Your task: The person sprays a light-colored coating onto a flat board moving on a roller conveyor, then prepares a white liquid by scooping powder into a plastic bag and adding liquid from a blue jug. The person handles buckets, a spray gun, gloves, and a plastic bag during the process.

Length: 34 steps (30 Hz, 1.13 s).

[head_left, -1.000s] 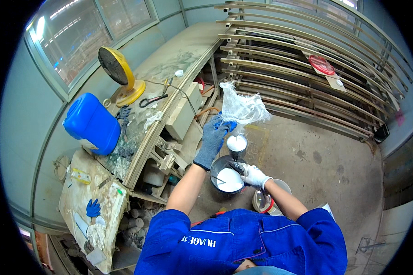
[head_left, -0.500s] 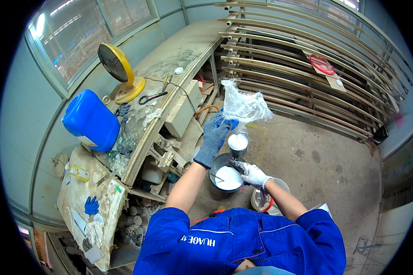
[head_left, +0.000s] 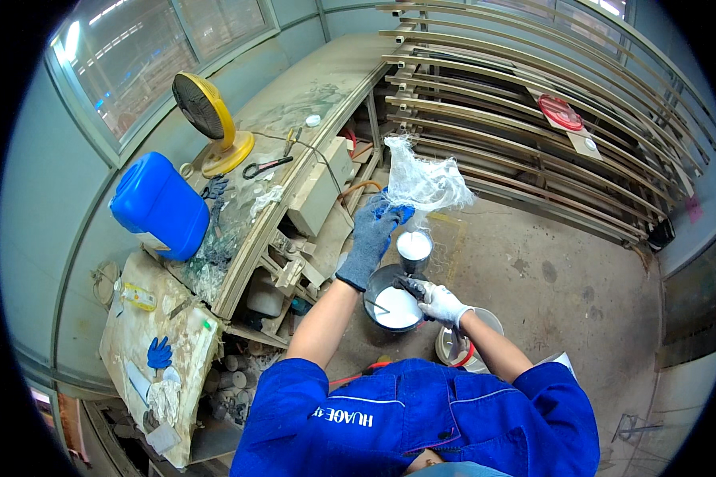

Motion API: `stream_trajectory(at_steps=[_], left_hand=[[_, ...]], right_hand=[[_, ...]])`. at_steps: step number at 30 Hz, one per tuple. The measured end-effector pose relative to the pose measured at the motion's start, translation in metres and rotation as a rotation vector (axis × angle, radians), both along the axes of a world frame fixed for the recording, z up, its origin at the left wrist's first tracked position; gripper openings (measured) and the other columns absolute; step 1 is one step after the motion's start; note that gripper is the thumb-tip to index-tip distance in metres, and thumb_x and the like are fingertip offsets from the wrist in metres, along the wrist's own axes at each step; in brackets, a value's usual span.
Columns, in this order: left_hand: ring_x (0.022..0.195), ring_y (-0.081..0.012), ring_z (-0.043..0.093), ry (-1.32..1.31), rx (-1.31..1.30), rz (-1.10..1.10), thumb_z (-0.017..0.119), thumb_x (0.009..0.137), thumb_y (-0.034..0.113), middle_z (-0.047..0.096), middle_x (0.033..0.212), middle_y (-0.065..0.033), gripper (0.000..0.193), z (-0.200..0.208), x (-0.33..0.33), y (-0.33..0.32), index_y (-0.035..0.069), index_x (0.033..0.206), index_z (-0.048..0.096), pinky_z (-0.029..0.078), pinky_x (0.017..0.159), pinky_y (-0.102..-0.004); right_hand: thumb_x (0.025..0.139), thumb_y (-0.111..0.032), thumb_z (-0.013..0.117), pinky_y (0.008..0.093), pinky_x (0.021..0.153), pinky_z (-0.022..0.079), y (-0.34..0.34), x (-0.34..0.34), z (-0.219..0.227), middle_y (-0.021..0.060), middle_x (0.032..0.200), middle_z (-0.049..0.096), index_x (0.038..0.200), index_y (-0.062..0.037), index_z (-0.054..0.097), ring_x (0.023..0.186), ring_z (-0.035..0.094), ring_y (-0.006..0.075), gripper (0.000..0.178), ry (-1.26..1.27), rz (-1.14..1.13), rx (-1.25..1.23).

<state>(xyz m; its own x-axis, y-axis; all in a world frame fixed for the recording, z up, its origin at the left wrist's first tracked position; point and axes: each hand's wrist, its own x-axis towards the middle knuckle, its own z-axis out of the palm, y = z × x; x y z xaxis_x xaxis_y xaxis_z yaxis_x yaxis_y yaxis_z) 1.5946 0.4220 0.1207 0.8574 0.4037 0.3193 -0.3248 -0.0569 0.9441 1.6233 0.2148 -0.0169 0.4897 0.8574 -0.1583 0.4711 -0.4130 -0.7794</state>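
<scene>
In a grey-blue knit glove with blue fingers, my left hand [head_left: 371, 234] is closed on a bunched piece of white mesh cloth [head_left: 428, 183]. The cloth spreads beyond my fingers, with loose threads hanging from its edge. Below it stands a dark pot [head_left: 414, 248] with white liquid in it. Nearer to me is a larger black bucket [head_left: 382, 280], also holding white liquid, with a thin stick leaning inside. My right hand [head_left: 437, 302], in a white glove with dark fingers, is closed at the bucket's right rim; the exact grip is partly hidden.
A whitish bucket [head_left: 485, 322] stands close by my right forearm. On the left, a long workbench [head_left: 294, 87] carries a yellow fan [head_left: 215, 119], a blue jerrycan [head_left: 159, 207] and scissors [head_left: 267, 166]. A slatted metal rack [head_left: 517, 119] stands at the far side.
</scene>
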Motion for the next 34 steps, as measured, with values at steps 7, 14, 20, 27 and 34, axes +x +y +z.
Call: stream_trajectory(at_steps=[7, 14, 20, 27, 34], left_hand=[[0.089, -0.0125, 0.065, -0.026, -0.037, -0.008, 0.065, 0.088, 0.010, 0.069, 0.104, -0.0068, 0.033, -0.002, 0.002, 0.000, 0.001, 0.120, 0.066, 0.053, 0.079, -0.0261], [0.087, -0.0125, 0.065, -0.041, 0.013, 0.000, 0.064, 0.088, 0.009, 0.069, 0.102, -0.0063, 0.030, -0.006, 0.004, 0.002, 0.001, 0.117, 0.067, 0.053, 0.076, -0.0261], [0.086, -0.0134, 0.065, -0.019, 0.012, 0.013, 0.064, 0.088, 0.010, 0.070, 0.101, -0.0069, 0.027, -0.002, 0.000, 0.001, 0.000, 0.113, 0.068, 0.053, 0.076, -0.0266], [0.086, -0.0136, 0.066, -0.030, 0.049, 0.018, 0.064, 0.089, 0.012, 0.070, 0.100, -0.0074, 0.024, -0.004, 0.000, 0.003, 0.001, 0.110, 0.069, 0.054, 0.076, -0.0270], [0.087, -0.0137, 0.066, -0.008, 0.119, 0.029, 0.066, 0.088, 0.012, 0.070, 0.100, -0.0073, 0.025, 0.003, -0.004, 0.001, 0.002, 0.111, 0.070, 0.054, 0.078, -0.0267]], right_hand=[[0.079, -0.014, 0.060, 0.0394, 0.101, 0.045, 0.000, 0.001, -0.005, 0.0268, 0.128, 0.057, 0.143, -0.0057, 0.043, 0.115, 0.059, 0.0389, 0.067, -0.012, 0.021, -0.018], [0.080, -0.015, 0.060, 0.0398, 0.101, 0.045, 0.000, 0.003, -0.017, 0.0265, 0.129, 0.057, 0.143, -0.0069, 0.042, 0.116, 0.058, 0.0392, 0.067, -0.057, 0.033, -0.011], [0.080, -0.015, 0.059, 0.0408, 0.098, 0.047, 0.004, -0.002, -0.003, 0.0266, 0.124, 0.060, 0.142, -0.0076, 0.044, 0.113, 0.059, 0.0399, 0.065, 0.019, 0.009, -0.075], [0.079, -0.014, 0.059, 0.0410, 0.098, 0.047, 0.002, -0.002, -0.004, 0.0259, 0.124, 0.060, 0.141, -0.0078, 0.044, 0.113, 0.060, 0.0396, 0.064, 0.055, 0.005, -0.060], [0.079, -0.013, 0.059, 0.0399, 0.102, 0.044, 0.001, -0.003, 0.003, 0.0268, 0.134, 0.053, 0.146, -0.0099, 0.039, 0.119, 0.056, 0.0380, 0.070, 0.024, 0.070, -0.025]])
